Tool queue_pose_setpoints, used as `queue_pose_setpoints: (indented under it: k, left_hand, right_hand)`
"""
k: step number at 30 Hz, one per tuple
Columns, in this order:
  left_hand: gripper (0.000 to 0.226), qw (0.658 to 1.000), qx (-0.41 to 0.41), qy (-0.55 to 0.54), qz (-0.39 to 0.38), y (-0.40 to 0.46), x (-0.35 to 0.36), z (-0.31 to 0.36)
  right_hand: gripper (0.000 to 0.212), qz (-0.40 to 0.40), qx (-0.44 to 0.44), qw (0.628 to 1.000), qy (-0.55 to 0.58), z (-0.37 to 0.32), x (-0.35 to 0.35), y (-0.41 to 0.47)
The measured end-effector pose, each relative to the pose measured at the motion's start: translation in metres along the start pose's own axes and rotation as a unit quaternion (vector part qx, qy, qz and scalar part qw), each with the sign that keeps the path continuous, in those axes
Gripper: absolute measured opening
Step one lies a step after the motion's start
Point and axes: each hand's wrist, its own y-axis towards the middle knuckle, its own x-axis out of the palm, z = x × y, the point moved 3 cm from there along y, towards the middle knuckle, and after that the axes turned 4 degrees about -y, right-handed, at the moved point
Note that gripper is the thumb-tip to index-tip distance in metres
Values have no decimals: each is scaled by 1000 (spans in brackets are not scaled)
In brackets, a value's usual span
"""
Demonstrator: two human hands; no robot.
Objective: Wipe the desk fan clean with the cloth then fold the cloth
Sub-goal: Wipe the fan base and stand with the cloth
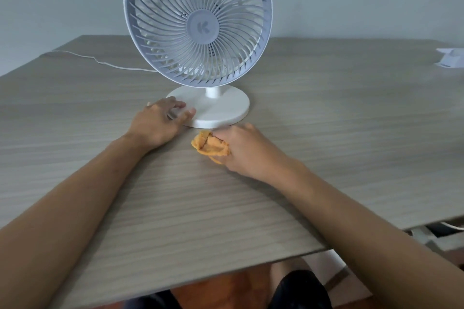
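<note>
A white desk fan [198,22] stands upright on the wooden table, its round grille facing me and its flat round base [221,110] just beyond my hands. My left hand [160,123] rests with spread fingers on the left edge of that base. My right hand [243,148] lies on the table just in front of the base and is closed on a bunched orange cloth [209,145], which sticks out to the left of my fingers. The cloth sits near the base's front rim; whether it touches the rim I cannot tell.
The fan's white cord [100,60] trails left across the table [351,133] toward the back edge. A small white object [450,57] sits at the far right. The table's near edge runs diagonally below my forearms, with my knees beneath it.
</note>
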Motion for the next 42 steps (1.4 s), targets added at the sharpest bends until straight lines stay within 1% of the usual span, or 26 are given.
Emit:
queue_pose_setpoints:
  k: [2, 3, 5, 6, 8, 9, 12, 16, 22, 27, 30, 32, 34, 36, 38, 39, 42]
  left_hand:
    - [49, 1000, -3, 2, -5, 0, 0, -2]
    - [49, 1000, -2, 5, -7, 0, 1, -3]
    - [49, 1000, -1, 5, -12, 1, 1, -4]
    - [49, 1000, -2, 3, -14, 1, 1, -4]
    - [48, 1000, -5, 0, -13, 2, 1, -3]
    - [48, 1000, -7, 1, -13, 2, 0, -3]
    - [48, 1000, -11, 3, -16, 3, 1, -2]
    - [46, 1000, -15, 0, -18, 4, -1, -2]
    - [47, 999, -31, -24, -29, 0, -1, 1]
    - [56, 998, -46, -34, -41, 3, 0, -6]
    - [73, 997, -48, -35, -54, 6, 2, -15]
    - [88, 996, -52, -37, -54, 7, 1, -18]
    - [94, 996, -54, -41, -53, 7, 2, -19]
    - [82, 997, -44, -41, -48, 8, 4, -18]
    - [69, 997, -43, -41, -43, 8, 4, -17]
    - [67, 997, -46, -44, -44, 8, 5, -16]
    - [75, 996, -51, -55, -46, 7, 3, -17]
  right_hand:
    - [15, -3, 1, 1000, -7, 20, 0, -2]
    - [20, 0, 6, 1000, -22, 32, 1, -3]
    - [31, 9, 63, 996, -60, 63, -4, -4]
    - [32, 32, 101, 992, -66, 78, -10, -5]
    - [27, 92, 167, 979, -67, 103, -21, -6]
    - [26, 108, 189, 973, -80, 112, -24, -3]
    - [29, 99, 223, 965, -98, 120, -22, 7]
    - [20, 57, 157, 978, -124, 102, -15, 15]
    - [30, 36, 103, 987, -120, 61, -13, 8]
    - [42, 31, 6, 999, -41, 2, -1, -2]
    - [44, 41, -38, 998, 12, -28, 7, -5]
    - [41, 46, -35, 998, 30, -28, 4, -9]
    - [30, 50, -28, 998, 38, -16, -3, -17]
    - [21, 70, -6, 996, 47, 3, -13, -28]
    - [21, 89, 41, 995, 34, 30, -23, -34]
    - [20, 95, 67, 993, 18, 46, -27, -35]
    - [19, 100, 125, 987, -32, 85, -30, -23]
